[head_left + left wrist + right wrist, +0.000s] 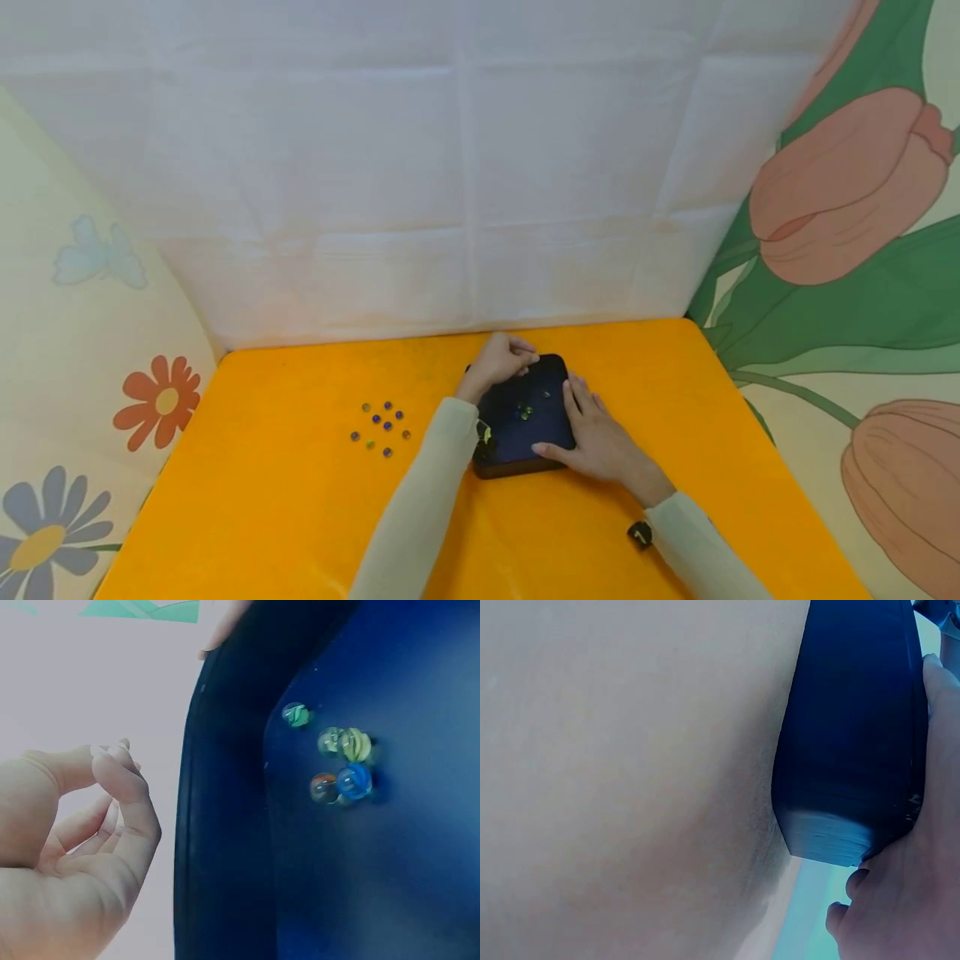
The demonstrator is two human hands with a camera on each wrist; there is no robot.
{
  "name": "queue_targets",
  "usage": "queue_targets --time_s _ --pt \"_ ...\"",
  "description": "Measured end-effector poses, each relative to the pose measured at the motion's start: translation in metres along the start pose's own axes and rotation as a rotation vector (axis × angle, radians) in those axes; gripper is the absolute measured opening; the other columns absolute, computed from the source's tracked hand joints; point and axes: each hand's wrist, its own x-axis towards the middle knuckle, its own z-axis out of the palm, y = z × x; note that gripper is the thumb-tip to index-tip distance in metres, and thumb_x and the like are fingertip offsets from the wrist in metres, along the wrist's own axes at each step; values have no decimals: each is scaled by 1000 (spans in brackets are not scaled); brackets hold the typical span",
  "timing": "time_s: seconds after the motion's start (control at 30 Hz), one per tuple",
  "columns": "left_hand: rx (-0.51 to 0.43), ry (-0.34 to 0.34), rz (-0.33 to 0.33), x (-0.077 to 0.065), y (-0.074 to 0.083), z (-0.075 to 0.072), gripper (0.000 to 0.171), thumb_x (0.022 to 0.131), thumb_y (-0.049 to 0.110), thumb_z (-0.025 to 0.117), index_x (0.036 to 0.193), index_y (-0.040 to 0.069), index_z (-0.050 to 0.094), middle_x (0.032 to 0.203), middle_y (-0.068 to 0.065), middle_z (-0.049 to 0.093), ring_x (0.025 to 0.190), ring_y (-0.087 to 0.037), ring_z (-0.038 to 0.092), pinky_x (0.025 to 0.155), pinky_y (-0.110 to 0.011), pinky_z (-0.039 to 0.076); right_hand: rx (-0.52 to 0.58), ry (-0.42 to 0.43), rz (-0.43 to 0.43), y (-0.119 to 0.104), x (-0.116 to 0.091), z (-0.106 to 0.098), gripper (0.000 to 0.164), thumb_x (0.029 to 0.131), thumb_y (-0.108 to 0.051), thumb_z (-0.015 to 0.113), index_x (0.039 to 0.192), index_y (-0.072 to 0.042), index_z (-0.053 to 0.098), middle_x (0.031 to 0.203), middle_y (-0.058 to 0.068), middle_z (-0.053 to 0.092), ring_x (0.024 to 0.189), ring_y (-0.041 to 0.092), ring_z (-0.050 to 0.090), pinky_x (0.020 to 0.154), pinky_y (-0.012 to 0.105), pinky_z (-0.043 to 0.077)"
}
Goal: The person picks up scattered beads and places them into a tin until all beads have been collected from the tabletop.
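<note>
A dark blue tray [521,446] with rounded corners sits on the orange table. Several glass marbles [352,780] lie inside it; green, blue, yellow and brownish ones show in the left wrist view. My left hand [504,360] hovers at the tray's far side, thumb and forefinger tips together and the other fingers curled. No marble shows between those fingertips [120,769]. With my right hand [603,442] I grip the tray's right side: the thumb reaches over the near right part while the fingers lie along the outer wall.
Left of the tray, loose marbles [387,426] are scattered on the orange table [285,500]. A white sheet [360,167] hangs behind the table. Flower-printed cloths stand at both sides. A small black tag [640,534] shows beside the right sleeve.
</note>
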Motion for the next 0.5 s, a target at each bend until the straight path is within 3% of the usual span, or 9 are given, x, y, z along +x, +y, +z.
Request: queue_targets --time_s 0.2,0.33,0.5 --pt "-14 -11 27 -6 4 -5 26 102 18 71 120 0 77 113 -23 78 100 -45 73 84 -40 64 9 -1 -1 -1 -1 0 119 93 -79 57 166 2 9 177 22 0 165 38 8 131 59 17" --pt "-30 -38 47 -16 11 -12 29 103 22 70 123 2 76 119 -27 74 104 -49 70 92 -48 62 9 9 -2 0 -1 1 120 92 -80 57 166 3 10 177 22 0 165 40 9 131 60 19" --pt "20 -30 84 -29 18 -26 33 103 28 69 125 4 75 113 -19 72 90 -35 72 90 -47 62 5 10 2 2 -1 1 122 91 -82 55 167 2 9 177 21 0 165 39 9 131 59 18"
